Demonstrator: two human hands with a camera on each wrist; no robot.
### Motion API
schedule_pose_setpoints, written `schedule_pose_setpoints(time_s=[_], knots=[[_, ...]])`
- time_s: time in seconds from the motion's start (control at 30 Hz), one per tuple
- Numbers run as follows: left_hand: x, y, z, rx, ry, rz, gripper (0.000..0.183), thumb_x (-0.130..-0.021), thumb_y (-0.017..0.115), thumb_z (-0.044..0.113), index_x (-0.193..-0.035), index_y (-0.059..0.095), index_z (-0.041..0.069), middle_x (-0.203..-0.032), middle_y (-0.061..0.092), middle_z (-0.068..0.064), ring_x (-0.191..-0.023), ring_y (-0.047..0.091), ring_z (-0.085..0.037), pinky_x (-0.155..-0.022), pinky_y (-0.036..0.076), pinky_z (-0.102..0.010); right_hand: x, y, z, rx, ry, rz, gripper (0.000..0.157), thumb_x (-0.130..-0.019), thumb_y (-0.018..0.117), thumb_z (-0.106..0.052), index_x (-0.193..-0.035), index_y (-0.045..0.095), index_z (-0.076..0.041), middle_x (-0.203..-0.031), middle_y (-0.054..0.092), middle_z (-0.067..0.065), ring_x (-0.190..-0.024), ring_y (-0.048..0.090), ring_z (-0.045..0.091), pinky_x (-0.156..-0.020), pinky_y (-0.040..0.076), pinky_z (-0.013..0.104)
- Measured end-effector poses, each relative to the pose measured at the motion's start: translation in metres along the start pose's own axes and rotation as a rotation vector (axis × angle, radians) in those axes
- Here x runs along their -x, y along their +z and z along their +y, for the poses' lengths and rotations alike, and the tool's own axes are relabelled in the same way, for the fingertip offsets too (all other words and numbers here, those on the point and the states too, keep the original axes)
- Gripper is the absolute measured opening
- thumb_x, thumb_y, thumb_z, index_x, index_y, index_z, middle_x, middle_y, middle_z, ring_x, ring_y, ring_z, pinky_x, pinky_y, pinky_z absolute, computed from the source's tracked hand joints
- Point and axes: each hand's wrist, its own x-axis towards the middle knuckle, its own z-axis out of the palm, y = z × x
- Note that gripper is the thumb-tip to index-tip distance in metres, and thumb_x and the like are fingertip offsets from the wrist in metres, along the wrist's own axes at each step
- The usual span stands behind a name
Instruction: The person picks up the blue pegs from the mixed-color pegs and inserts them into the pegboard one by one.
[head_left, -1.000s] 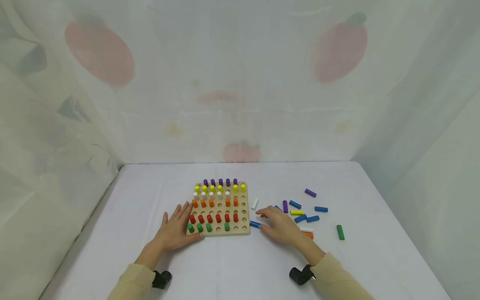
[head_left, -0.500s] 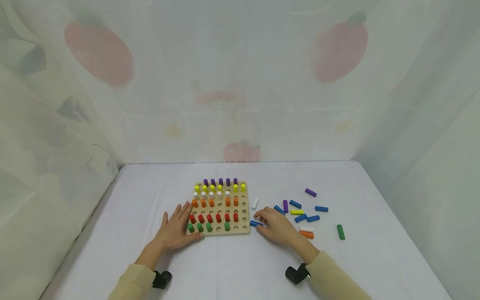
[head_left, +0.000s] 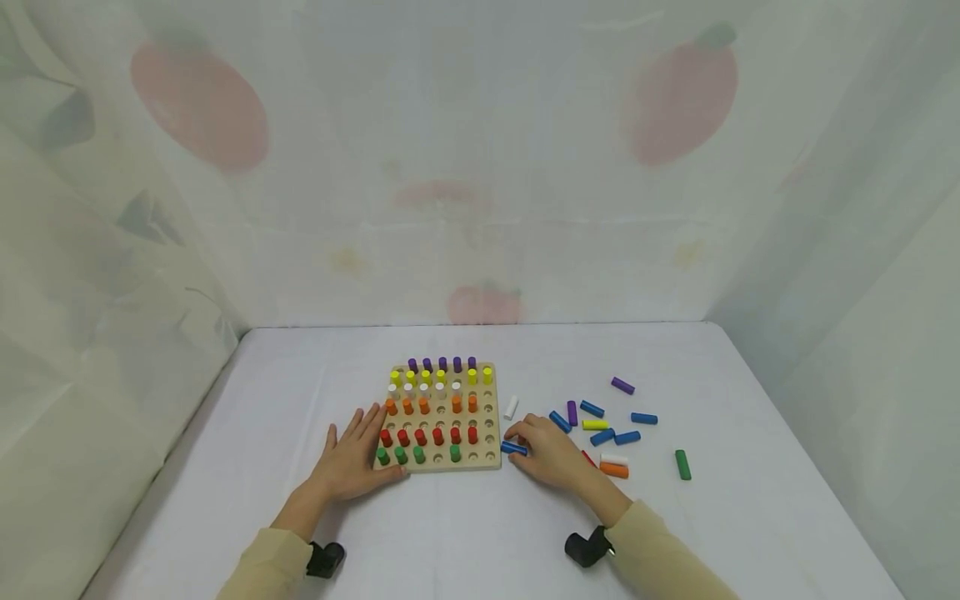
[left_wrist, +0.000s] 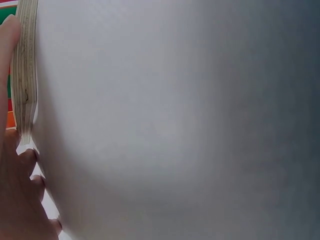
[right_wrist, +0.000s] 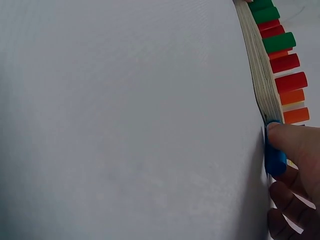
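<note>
A wooden pegboard [head_left: 480, 465] lies on the white table, holding rows of purple, yellow, white, orange, red and green pegs. My left hand [head_left: 347, 461] rests against its left side, fingers straight and spread, the thumb at the front edge. In the left wrist view that hand's thumb [left_wrist: 7, 37] lies on the board's rim. Just off the board's right edge, my right hand [head_left: 553, 454] pinches a blue peg [head_left: 514, 448] between thumb and fingers. The right wrist view shows the thumb on one end of this blue peg [right_wrist: 275, 155], close to the board's side.
Right of the board lie loose pegs: a white one [head_left: 511, 407], several blue ones [head_left: 602, 437], a yellow one [head_left: 596, 425], purple ones [head_left: 622, 385], an orange one [head_left: 613, 470] and a green one [head_left: 682, 464]. A red peg [head_left: 588, 458] is partly hidden by the right forearm.
My right hand has moved slightly left and its fingers have come round the blue peg. A red peg shows beside the right wrist. The left hand has stayed in place.
</note>
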Motion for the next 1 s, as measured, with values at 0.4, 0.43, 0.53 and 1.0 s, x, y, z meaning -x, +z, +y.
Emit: schedule_pose_setpoints(time_s=[0.4,0.43,0.53,1.0], knots=[[0.0023,-0.0008,0.0006,-0.01,-0.004,0.008,0.111,-0.066,0.054,0.079,-0.148,0.02,0.011,-0.153,0.021,-0.011,-0.139,0.016,-0.038,-0.104,0.003,-0.068,0.0,0.0046,-0.0027,-0.003,0.011,0.019,0.022,-0.081,0.07,-0.022,-0.102,0.065,-0.018,-0.082,0.054,-0.007,-0.073,0.045,0.005,-0.065,0.044,0.017],[0.0023,-0.0009,0.0007,-0.009,-0.003,0.011,0.111,-0.066,0.054,0.078,-0.148,0.02,0.011,-0.153,0.021,-0.01,-0.139,0.016,-0.038,-0.104,0.003,-0.068,0.0,0.0046,-0.0027,-0.007,0.011,0.02,0.022,-0.081,0.07,-0.021,-0.102,0.065,-0.018,-0.083,0.054,-0.007,-0.073,0.045,0.005,-0.065,0.044,0.017],[0.0022,-0.001,0.0011,-0.006,-0.001,0.012,0.111,-0.066,0.054,0.078,-0.147,0.021,0.011,-0.153,0.021,-0.01,-0.139,0.016,-0.038,-0.105,0.003,-0.068,0.0,0.0043,-0.0025,-0.011,0.008,0.025,0.021,-0.081,0.07,-0.02,-0.101,0.065,-0.018,-0.082,0.054,-0.007,-0.073,0.046,0.005,-0.065,0.044,0.017],[0.0015,-0.0011,0.0013,0.02,-0.002,0.006,0.109,-0.066,0.057,0.076,-0.147,0.021,0.012,-0.153,0.021,-0.01,-0.139,0.015,-0.038,-0.105,0.002,-0.067,-0.0022,0.0029,0.0,-0.069,0.033,0.053,0.021,-0.083,0.068,-0.019,-0.103,0.062,-0.017,-0.086,0.055,-0.007,-0.075,0.049,0.005,-0.065,0.046,0.017]])
